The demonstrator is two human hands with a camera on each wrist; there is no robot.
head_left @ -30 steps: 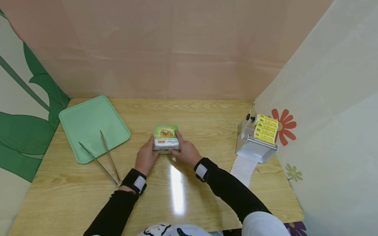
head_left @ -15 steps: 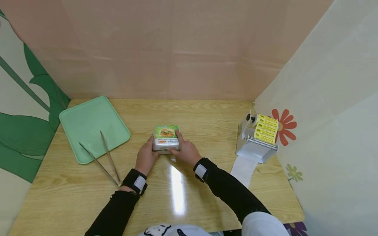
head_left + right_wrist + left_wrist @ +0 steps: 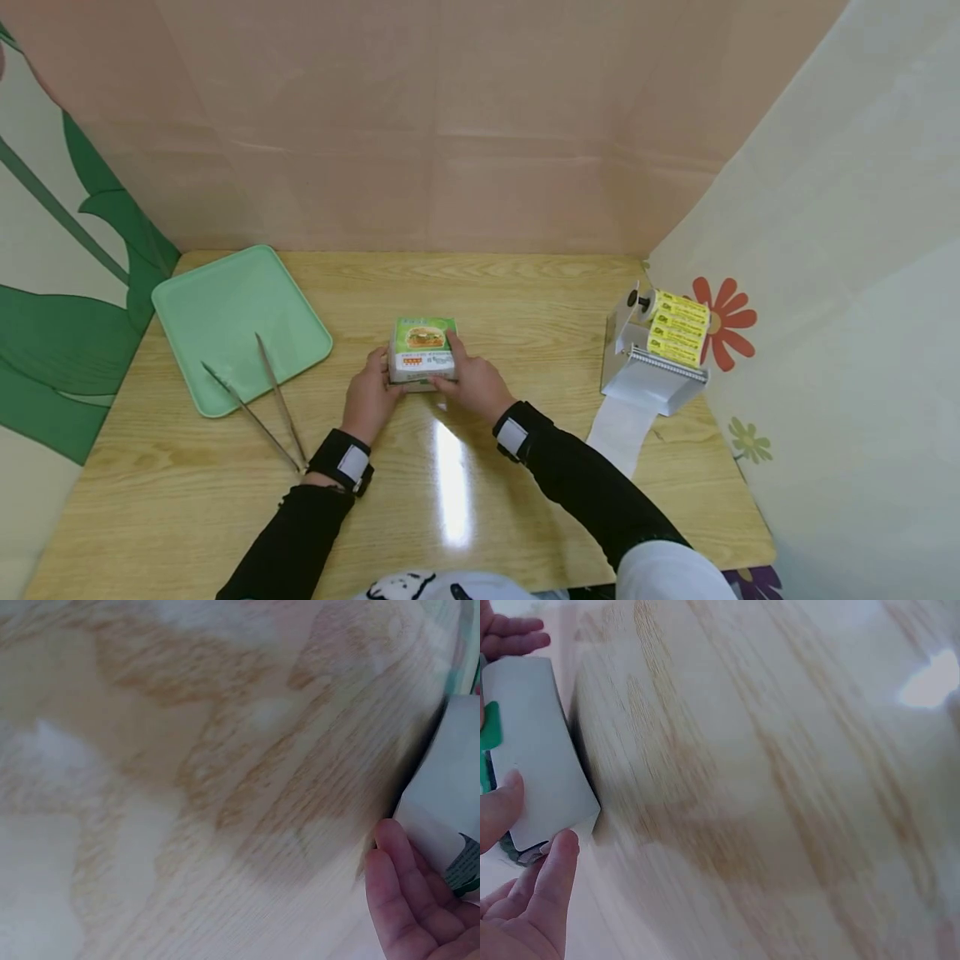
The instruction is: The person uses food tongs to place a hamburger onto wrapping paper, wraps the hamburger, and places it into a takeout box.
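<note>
A small burger box, green and white with a burger printed on top, sits at the middle of the wooden table. My left hand grips its left side, thumb against the near face. On the opposite side my right hand holds it, with the thumb at the near face and the index finger by the top right edge. The left wrist view shows the plain white wall of the box between thumb and fingers. In the right wrist view, fingers lie along the side of the box.
At the left lies a pale green tray, and a pair of metal tongs reaches over its near edge, hinge end beside the left wristband. A label dispenser with a yellow label roll stands at right, a white strip trailing from it.
</note>
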